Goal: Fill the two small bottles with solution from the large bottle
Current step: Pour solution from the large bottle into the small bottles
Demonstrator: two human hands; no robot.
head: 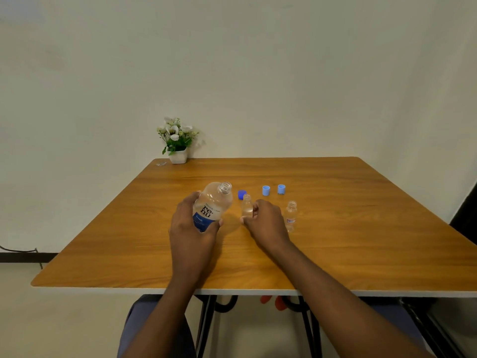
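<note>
My left hand grips the large clear bottle, uncapped, with a blue and white label. It is tilted with its mouth toward the right. My right hand holds a small clear bottle upright on the table, just right of the large bottle's mouth. A second small clear bottle with a small label stands open to the right of my right hand, untouched.
A dark blue cap lies behind the held small bottle. Two light blue caps sit further right. A white pot of flowers stands at the far left corner of the wooden table.
</note>
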